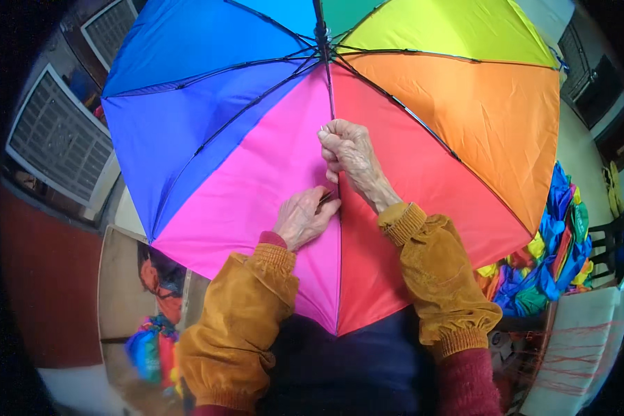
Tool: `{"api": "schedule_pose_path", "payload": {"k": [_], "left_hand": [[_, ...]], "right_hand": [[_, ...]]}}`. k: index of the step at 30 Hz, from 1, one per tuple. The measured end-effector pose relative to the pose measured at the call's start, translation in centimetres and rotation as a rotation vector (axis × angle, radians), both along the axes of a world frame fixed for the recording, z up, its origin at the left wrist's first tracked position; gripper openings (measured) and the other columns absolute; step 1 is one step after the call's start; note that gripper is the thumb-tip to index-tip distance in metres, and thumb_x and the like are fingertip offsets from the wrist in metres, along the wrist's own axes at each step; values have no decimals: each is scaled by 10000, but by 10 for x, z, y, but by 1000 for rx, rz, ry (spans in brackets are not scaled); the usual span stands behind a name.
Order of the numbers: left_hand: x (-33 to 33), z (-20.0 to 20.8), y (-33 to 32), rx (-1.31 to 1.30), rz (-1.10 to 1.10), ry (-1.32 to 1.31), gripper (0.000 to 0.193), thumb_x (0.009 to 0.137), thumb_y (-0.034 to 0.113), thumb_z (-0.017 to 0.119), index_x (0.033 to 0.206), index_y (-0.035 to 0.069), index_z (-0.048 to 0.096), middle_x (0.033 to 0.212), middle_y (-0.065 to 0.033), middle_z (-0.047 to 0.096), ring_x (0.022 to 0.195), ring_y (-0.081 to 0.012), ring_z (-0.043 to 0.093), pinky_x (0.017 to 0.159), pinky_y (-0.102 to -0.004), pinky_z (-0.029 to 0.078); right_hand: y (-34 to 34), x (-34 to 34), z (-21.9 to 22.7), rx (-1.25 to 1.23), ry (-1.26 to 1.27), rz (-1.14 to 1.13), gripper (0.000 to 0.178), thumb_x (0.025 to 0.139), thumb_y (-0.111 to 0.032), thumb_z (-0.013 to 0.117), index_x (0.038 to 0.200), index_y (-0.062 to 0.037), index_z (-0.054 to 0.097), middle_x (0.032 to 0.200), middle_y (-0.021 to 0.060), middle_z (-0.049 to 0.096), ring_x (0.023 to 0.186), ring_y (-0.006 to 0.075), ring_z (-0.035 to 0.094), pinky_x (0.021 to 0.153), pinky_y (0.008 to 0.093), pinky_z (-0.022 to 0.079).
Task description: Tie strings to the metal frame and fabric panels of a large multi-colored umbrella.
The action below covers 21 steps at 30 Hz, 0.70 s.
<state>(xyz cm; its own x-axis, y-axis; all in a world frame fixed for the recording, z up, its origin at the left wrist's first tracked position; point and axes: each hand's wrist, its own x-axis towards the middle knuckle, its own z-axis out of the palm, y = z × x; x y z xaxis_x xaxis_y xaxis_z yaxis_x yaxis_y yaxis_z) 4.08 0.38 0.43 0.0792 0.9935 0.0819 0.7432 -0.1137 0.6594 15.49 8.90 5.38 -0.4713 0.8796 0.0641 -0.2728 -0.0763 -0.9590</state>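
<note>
An open rainbow-coloured umbrella (pixel 423 236) fills the middle of the view, its inside facing me. Black ribs spread from the hub (pixel 322 43) on the dark shaft at the top. My left hand (pixel 306 216) is closed at the seam between the pink and red panels, pinching the umbrella at the rib, with a thin dark piece showing between the fingers. Just above and to the right, my right hand (pixel 353 158) is raised over the same rib, thumb and fingers pressed together. Whatever those fingertips hold is too small to make out.
Heaped colourful umbrella cloth (pixel 551 249) lies at the right, near a dark chair (pixel 613 239). A pale cloth with red threads (pixel 575 347) hangs at lower right. At lower left is a cardboard box (pixel 125 284) beside more coloured fabric (pixel 152 347). A framed grille (pixel 59 132) stands farther left.
</note>
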Motion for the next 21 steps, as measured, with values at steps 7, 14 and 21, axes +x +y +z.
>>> {"api": "schedule_pose_path", "payload": {"k": [7, 14, 21], "left_hand": [[-15, -2, -4, 70, -60, -54, 275, 875, 210, 504, 1025, -10, 571, 859, -230, 607, 832, -350, 595, 714, -396, 460], [-26, -5, -1, -31, -131, -177, 314, 874, 241, 512, 1045, -13, 580, 898, -227, 608, 861, -339, 601, 751, -396, 460], [-22, -2, -2, -16, -161, 22, 298, 846, 234, 535, 1005, -12, 585, 901, -222, 599, 838, -353, 588, 737, -420, 453]], "right_hand": [[1, 0, 1, 18, 21, 20, 152, 872, -163, 545, 772, -61, 494, 566, -26, 409, 415, 46, 342, 354, 211, 354], [3, 8, 7, 16, -57, 4, 156, 862, -157, 528, 768, -35, 501, 582, -8, 436, 407, 58, 373, 355, 214, 371], [13, 16, 4, -58, -47, -111, 147, 890, -143, 525, 777, -54, 502, 548, -39, 367, 381, 40, 275, 345, 218, 321]]}}
